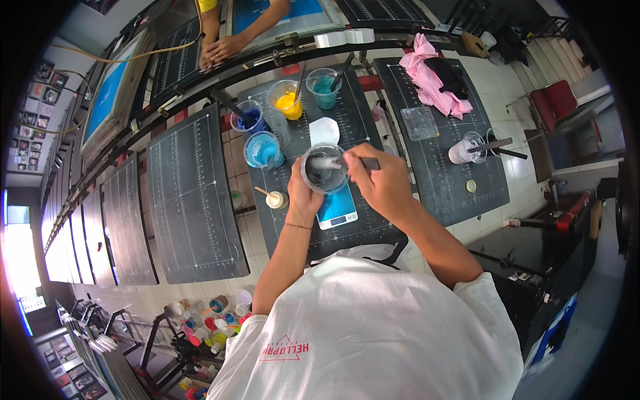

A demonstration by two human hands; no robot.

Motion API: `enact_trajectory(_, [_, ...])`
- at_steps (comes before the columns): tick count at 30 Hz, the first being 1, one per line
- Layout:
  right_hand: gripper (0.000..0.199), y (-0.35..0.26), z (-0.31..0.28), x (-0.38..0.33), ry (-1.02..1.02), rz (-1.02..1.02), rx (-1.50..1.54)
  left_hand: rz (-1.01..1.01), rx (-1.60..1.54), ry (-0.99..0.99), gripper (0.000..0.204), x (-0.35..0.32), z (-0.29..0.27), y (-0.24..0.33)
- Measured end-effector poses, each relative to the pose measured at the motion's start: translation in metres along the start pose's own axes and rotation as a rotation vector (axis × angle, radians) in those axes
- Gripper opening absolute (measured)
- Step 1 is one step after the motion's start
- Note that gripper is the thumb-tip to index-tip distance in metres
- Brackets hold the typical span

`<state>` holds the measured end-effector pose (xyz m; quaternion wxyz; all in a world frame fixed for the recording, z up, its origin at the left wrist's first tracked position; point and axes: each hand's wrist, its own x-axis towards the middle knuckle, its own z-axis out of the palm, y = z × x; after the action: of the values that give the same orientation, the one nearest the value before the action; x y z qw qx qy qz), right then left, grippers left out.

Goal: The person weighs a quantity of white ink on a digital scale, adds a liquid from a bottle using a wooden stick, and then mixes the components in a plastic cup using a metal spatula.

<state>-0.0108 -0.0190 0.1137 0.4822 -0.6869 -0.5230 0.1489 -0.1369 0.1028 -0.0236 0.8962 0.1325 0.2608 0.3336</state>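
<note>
Held clear cup (325, 179) w/ L hand (305, 195), fingers curled round side. Pinched spatula (369, 163) w/ R hand (381, 181), blade inside cup. Saw scale (338, 208) just body-side of grip, blue pot (261, 149) & white jar (277, 201) to L, yellow pot (287, 101) beyond.

From afar, I look in on a printing workshop: ruled black boards (193, 193) line up left of my left hand (305, 195), tubs (288, 104) of yellow, teal and blue colour stand beyond it, a framed blue screen (110, 95) sits farther left, and many-coloured pots (217, 305) cluster behind, leftward.
</note>
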Motion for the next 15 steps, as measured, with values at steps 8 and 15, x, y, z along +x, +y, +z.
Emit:
enact_trajectory(8, [0.018,-0.0013,0.0011,0.0009,0.112,-0.043,-0.060,-0.009,-0.008,-0.002,0.033,0.0025,0.0003,0.0049])
enact_trajectory(15, [0.019,0.0024,0.0041,0.0006,0.071,-0.052,-0.037,0.021,-0.005,0.004,0.034,0.0082,-0.0069,0.0042])
